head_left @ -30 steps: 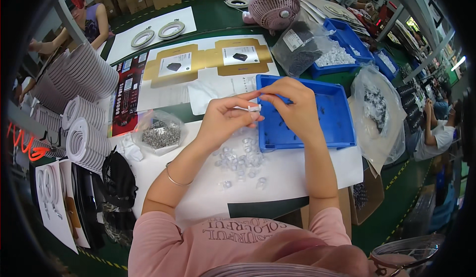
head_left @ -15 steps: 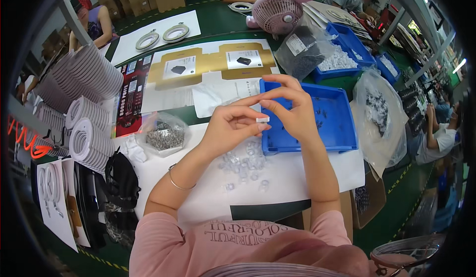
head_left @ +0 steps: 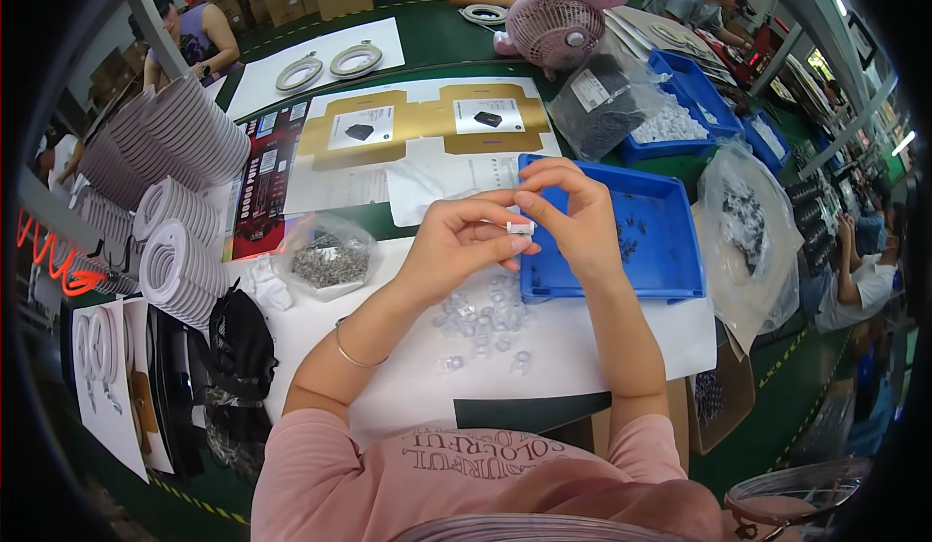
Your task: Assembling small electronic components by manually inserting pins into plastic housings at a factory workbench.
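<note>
My left hand [head_left: 449, 249] pinches a small white plastic piece [head_left: 520, 228] between thumb and fingers, above the white work surface. Right beside it, my right hand [head_left: 582, 220] has its thumb and index finger closed together just over the piece. Whatever these right fingertips hold, if anything, is too small to make out. Below the hands lies a loose scatter of clear plastic parts [head_left: 482, 321]. Under and behind my right hand stands a shallow blue tray [head_left: 670, 275] with small dark parts lying in it.
A bag of small metal parts [head_left: 330, 262] sits left of my hands. Stacks of white rings [head_left: 180, 261] stand farther left. Beyond lie flat printed cardboard sheets [head_left: 417, 132], a pink fan [head_left: 555, 28], a bag of dark parts [head_left: 597, 105] and blue bins [head_left: 680, 130]. Other people sit around.
My right fingers have come down and curled closer over the white piece. The piece is turned a little, showing more of its side. A person at the far left shows more fully.
</note>
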A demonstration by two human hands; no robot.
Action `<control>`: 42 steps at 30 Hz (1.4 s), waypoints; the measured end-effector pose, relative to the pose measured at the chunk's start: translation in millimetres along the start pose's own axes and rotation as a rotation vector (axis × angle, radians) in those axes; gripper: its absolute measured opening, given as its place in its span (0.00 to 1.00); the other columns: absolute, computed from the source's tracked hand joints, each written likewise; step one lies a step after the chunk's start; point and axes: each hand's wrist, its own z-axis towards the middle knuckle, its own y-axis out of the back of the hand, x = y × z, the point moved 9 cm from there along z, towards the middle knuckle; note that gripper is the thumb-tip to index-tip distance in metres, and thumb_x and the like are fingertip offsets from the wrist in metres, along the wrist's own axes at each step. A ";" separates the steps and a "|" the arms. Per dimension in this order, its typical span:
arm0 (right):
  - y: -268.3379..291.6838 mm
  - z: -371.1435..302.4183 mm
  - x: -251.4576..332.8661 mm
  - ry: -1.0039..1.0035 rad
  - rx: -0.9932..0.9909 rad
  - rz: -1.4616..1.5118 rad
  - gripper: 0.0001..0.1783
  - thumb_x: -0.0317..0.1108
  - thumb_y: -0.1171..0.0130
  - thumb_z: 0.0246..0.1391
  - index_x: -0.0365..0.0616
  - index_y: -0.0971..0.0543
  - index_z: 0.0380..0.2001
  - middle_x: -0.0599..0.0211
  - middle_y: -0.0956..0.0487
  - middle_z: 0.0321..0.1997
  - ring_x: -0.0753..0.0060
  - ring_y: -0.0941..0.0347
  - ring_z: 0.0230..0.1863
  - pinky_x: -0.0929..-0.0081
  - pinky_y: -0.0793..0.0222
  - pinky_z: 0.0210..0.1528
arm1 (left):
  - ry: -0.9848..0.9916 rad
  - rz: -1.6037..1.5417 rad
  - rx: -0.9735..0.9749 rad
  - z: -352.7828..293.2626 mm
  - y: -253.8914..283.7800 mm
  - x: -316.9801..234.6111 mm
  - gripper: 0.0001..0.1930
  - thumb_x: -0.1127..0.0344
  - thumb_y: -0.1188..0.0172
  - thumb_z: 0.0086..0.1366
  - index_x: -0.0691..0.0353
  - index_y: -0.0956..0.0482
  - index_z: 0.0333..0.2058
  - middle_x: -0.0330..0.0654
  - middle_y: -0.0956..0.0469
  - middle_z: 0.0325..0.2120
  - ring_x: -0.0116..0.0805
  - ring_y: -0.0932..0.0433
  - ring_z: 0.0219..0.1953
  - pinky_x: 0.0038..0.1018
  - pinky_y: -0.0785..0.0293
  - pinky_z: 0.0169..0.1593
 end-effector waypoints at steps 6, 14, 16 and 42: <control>-0.1 0.0 18.2 0.094 0.025 -0.209 0.05 0.28 0.35 0.41 0.42 0.21 0.24 0.67 0.23 0.34 0.68 0.30 0.42 0.72 0.39 0.49 | -0.007 0.047 -0.010 -0.7 2.1 -1.9 0.09 0.81 0.43 0.56 0.72 0.23 0.37 0.51 0.30 0.50 0.40 0.20 0.39 0.25 0.22 0.34; 4.3 -3.0 31.8 0.244 -0.079 -0.383 0.05 0.29 0.35 0.38 0.46 0.21 0.22 0.73 0.23 0.31 0.68 0.31 0.41 0.71 0.41 0.46 | -0.012 0.093 -0.007 -0.2 -0.8 -4.2 0.08 0.81 0.43 0.56 0.73 0.23 0.36 0.50 0.30 0.50 0.37 0.20 0.37 0.22 0.22 0.31; 2.1 -6.0 39.7 0.344 -0.097 -0.496 0.05 0.29 0.35 0.38 0.47 0.21 0.22 0.73 0.23 0.31 0.68 0.31 0.41 0.71 0.41 0.46 | -0.025 0.091 -0.006 -0.3 -1.6 -6.5 0.08 0.81 0.43 0.56 0.72 0.23 0.36 0.50 0.29 0.49 0.37 0.20 0.37 0.22 0.23 0.31; -7.7 -6.1 31.0 0.308 0.117 -0.814 0.04 0.25 0.39 0.42 0.46 0.20 0.25 0.71 0.21 0.29 0.72 0.26 0.37 0.63 0.45 0.57 | 0.124 0.216 -0.037 4.5 7.3 9.7 0.08 0.77 0.41 0.55 0.71 0.22 0.35 0.48 0.24 0.44 0.32 0.19 0.35 0.20 0.24 0.27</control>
